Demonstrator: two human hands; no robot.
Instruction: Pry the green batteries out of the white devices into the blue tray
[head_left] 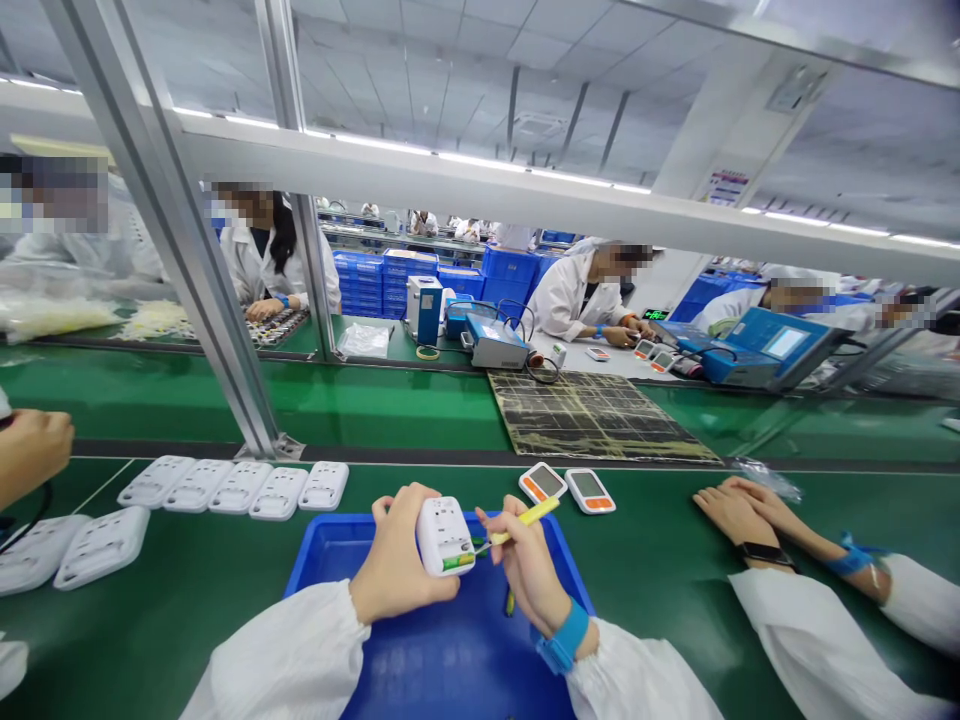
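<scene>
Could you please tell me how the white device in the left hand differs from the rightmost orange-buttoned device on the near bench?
The held device shows a side with a green battery; the orange-buttoned device shows a grey screen and orange buttons.

The held device is raised above the blue tray in the left hand; the orange-buttoned device lies on the green bench.

Both have white, rounded casings.
</scene>
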